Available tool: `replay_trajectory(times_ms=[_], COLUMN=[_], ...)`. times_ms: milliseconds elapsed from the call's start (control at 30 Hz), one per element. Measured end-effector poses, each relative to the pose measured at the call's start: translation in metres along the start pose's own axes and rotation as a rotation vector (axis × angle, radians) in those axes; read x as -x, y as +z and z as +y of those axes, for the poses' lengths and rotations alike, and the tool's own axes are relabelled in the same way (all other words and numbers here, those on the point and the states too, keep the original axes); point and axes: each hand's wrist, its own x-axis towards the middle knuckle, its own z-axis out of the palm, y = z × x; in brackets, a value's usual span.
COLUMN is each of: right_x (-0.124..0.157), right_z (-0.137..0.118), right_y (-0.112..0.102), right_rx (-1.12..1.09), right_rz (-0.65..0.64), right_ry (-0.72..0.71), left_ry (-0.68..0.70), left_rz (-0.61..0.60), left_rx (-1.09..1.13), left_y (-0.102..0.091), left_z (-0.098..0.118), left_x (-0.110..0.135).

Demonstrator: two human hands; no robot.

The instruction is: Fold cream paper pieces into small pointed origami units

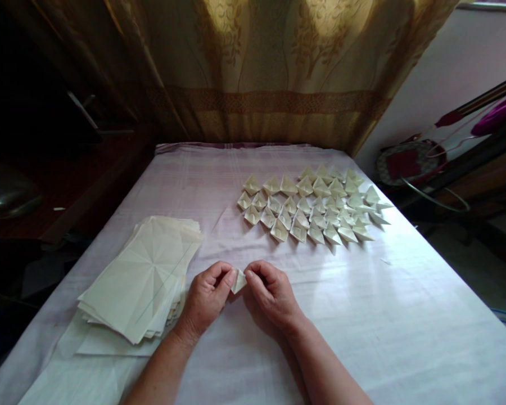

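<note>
Head view: two bare hands meet over a cloth-covered surface (388, 332), near its front, with both forearms reaching in from the bottom edge.
Left hand: the left hand (208, 291) pinches the left side of a small folded paper piece (238, 282) between thumb and curled fingers.
Right hand: the right hand (273, 292) has thumb and fingertips brought together at the piece's upper right corner, gripping it there.
Piece in hand: pale, small and pointed at the bottom, held up between the two hands, to the right of the stack; its finer folds are too small to tell.
Stack: a pile of creased paper sheets (145, 270) lies left of the left hand, edges uneven; creases fan from the middle of the top sheet, and a thin green line runs slantwise across it.
Rows: many folded paper shapes (299, 226), pointed and pale, sit close together in rough rows beyond the right hand, toward the far right.
Backdrop: a gold-brown curtain (261, 67) with tree patterns hangs behind the far edge.
Right side: a round patterned bag (411, 163) is beside the surface.
</note>
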Motion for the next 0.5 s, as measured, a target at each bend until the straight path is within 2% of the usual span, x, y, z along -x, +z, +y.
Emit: replay_trajectory(times_ms=[133, 267, 500], right_x=[0.0014, 0.0022, 0.0029], right_z=[0.001, 0.0052, 0.0005], right_y=[0.0015, 0.0036, 0.0061], right_rx=[0.015, 0.035, -0.047], right_rz=[-0.027, -0.01, 0.035], right_ry=[-0.005, -0.008, 0.026], left_ry=[0.086, 0.166, 0.13], left_rz=[-0.013, 0.034, 0.063], left_rx=[-0.057, -0.084, -0.052], left_y=[0.0021, 0.0027, 0.0059], left_z=[-0.0006, 0.002, 0.0006], left_x=[-0.0001, 0.0, 0.0031])
